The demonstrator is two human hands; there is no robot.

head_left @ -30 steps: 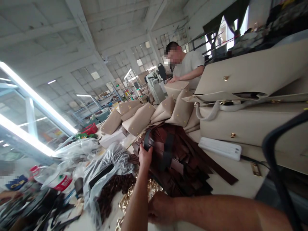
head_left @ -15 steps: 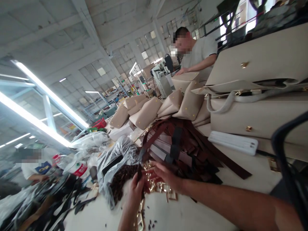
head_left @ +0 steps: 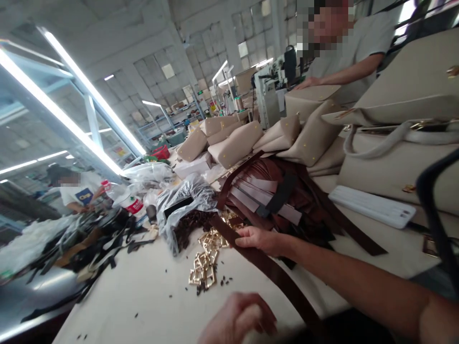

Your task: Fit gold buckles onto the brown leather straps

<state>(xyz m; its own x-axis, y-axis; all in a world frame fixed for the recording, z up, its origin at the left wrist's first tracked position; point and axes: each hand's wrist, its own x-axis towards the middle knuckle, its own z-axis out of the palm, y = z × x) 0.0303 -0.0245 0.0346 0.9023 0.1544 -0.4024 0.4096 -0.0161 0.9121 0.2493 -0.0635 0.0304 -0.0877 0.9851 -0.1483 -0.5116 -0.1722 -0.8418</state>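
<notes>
Pale walls (head_left: 211, 43) and bright tube lamps (head_left: 96, 95) stand behind our worktable (head_left: 143, 296), on which lies a heap of gold buckles (head_left: 206, 260), with small dark bits (head_left: 224, 281) scattered near it. Just right of the buckles, our right hand (head_left: 258, 240) pinches a long brown strap (head_left: 272, 272) between thumb and fingers. One end of the strap points away from us and leftward, over the far part of the buckles; from there its long axis slants toward us and to the right, passes under our fingers, and drops out of sight beyond the table's near edge.

Nearer to us than the buckles, our left hand (head_left: 238, 317) is blurred, its fingers bent; we cannot tell whether it holds anything. Beyond the buckles and to the right we see a bundle of brown straps (head_left: 258, 191); behind them, slightly left, a plastic bag (head_left: 193, 191) with dark brown pieces (head_left: 188, 228). Farther behind the buckles sit cream bags (head_left: 234, 143), and a co-worker (head_left: 355, 62) bends over one of these.
</notes>
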